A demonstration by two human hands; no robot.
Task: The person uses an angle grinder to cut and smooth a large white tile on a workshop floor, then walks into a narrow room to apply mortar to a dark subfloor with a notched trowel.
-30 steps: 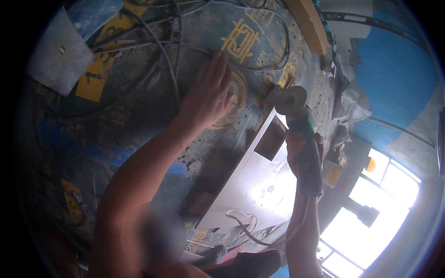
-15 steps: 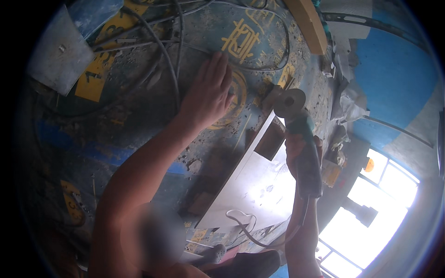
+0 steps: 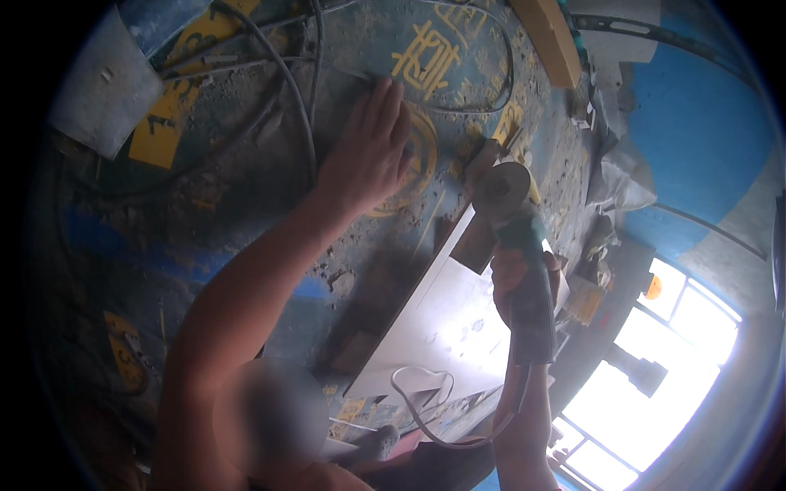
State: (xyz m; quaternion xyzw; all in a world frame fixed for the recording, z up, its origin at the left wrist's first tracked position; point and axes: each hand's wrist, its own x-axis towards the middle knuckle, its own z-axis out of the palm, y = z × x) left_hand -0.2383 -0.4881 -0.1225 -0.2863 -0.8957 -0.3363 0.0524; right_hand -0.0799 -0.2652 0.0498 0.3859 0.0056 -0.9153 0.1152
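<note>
Pale sheet metal — a flat panel [image 3: 446, 323] with a rectangular cut-out near its far end — lies on the dusty, blue-and-yellow painted floor [image 3: 246, 204], running lengthwise away from the person. The right hand [image 3: 524, 286] is closed around the dark green body of an angle grinder [image 3: 524, 270]; its disc [image 3: 501, 190] hangs just past the far end of the panel, close to the cut-out, though whether it touches the metal cannot be told. The grinder's cable [image 3: 434, 409] loops over the near end of the panel. The left hand [image 3: 368, 155] lies flat on the floor well to the left of the panel, fingers [image 3: 385, 102] spread and holding nothing, beside a run of grey cables [image 3: 295, 98].

Compared with the views of a second and half a second earlier, little has altered: the left hand remains planted in the same spot, the panel has not shifted, and the grinder sits in nearly the same place by the far edge, the disc now tipped slightly more toward the camera. This steadiness suggests — as a judgement — a braced stance, with the tool poised at the panel's edge rather than travelling along it.

A yellow wooden plank [image 3: 547, 37] lies at the far side, and bright windows [image 3: 655, 385] glare at lower right.
</note>
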